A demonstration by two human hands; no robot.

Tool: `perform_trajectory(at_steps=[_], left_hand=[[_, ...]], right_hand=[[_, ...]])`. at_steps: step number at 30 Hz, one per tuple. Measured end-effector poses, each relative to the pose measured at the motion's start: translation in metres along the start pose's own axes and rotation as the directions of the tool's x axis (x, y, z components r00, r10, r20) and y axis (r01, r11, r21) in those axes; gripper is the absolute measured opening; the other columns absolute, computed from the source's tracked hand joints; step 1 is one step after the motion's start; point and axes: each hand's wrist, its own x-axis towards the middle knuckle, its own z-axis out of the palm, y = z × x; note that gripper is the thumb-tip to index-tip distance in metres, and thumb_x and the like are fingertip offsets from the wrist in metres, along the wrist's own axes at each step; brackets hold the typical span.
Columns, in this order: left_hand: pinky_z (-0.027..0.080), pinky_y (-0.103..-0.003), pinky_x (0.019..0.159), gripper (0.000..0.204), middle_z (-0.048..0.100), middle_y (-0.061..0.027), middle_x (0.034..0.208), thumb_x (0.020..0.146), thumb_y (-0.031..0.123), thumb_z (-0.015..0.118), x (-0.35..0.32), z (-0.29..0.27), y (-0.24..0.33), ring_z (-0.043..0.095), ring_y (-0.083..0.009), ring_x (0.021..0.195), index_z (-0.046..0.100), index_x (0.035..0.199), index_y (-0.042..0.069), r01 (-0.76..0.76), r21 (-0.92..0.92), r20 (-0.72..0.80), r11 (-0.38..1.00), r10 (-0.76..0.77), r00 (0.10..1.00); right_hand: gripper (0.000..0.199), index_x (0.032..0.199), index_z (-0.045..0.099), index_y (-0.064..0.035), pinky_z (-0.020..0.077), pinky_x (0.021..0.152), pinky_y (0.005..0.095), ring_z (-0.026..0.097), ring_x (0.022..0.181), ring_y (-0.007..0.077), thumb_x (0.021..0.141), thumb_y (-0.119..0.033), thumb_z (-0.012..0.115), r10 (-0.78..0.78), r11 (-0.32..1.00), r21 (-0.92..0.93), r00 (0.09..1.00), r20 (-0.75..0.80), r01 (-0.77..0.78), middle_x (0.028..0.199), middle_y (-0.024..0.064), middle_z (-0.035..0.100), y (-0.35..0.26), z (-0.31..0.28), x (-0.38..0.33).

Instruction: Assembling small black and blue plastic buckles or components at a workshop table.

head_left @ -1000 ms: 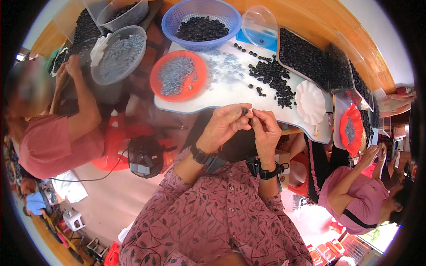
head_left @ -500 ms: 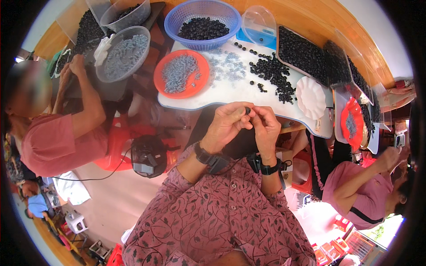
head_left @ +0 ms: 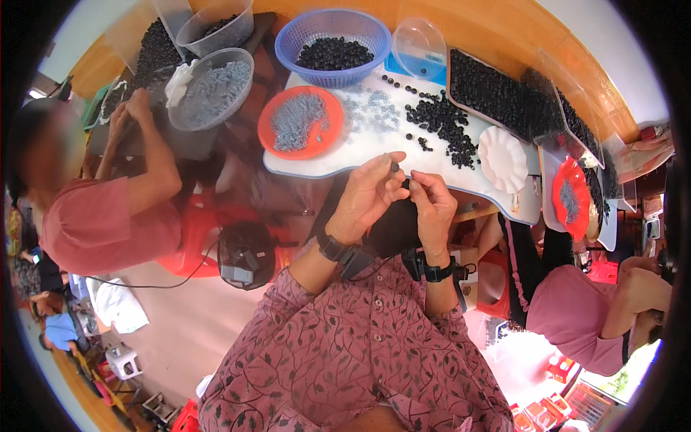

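In front of my chest, above the table's near edge, my left hand [head_left: 365,196] pinches a small black round piece [head_left: 394,166] between thumb and fingers. Close beside it, a slight gap apart, my right hand [head_left: 434,210] has thumb and forefinger pressed together. Whatever sits in that pinch is too small to make out. Beyond the hands, a heap of similar black pieces [head_left: 440,122] lies on the white table top [head_left: 345,160]. An orange-red plate [head_left: 322,148] holds small translucent grey pieces, and more of these are spread to its right.
Along the back stand a blue-purple basket [head_left: 294,65] of black pieces, a clear round tub [head_left: 403,61] and a tray [head_left: 450,92] full of black pieces. A white scalloped plate [head_left: 502,160] lies at the right. Co-workers sit left [head_left: 108,223] and right [head_left: 572,309].
My hands have drawn slightly apart, the black piece staying in the left one. At right, the co-worker's arm has lowered and folded in.
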Motion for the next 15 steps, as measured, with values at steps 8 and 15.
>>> perform_trajectory(at_steps=[8, 15], left_hand=[[0.049, -0.028, 0.063, 0.030, 0.059, -0.0029, 0.080, 0.100, 0.029, 0.055, 0.062, -0.008, 0.037, 0.050, -0.0079, 0.063, 0.060, 0.107, 0.000, 0.001, 0.212, -0.189, 0.977, 0.040, 0.981], [0.057, -0.039, 0.082, 0.034, 0.063, -0.0103, 0.091, 0.101, 0.031, 0.052, 0.162, -0.011, 0.125, 0.062, -0.0187, 0.082, 0.056, 0.105, -0.002, -0.253, 0.259, -0.153, 0.932, 0.298, 0.942]], right_hand=[[0.017, 0.105, 0.069, 0.0010, 0.0431, 0.063, 0.0190, 0.052, 0.069, 0.0049, 0.089, 0.001, 0.063, -0.025, 0.998, -0.054, 0.999, 0.034, 0.026, 0.082, -0.0017, 0.060, 0.026, -0.008, -0.005], [0.017, 0.104, 0.069, 0.0005, 0.0434, 0.064, 0.0192, 0.053, 0.070, 0.0050, 0.088, 0.002, 0.064, -0.022, 1.000, -0.019, 1.000, 0.015, 0.022, 0.084, -0.0016, 0.059, 0.030, -0.010, -0.004]])
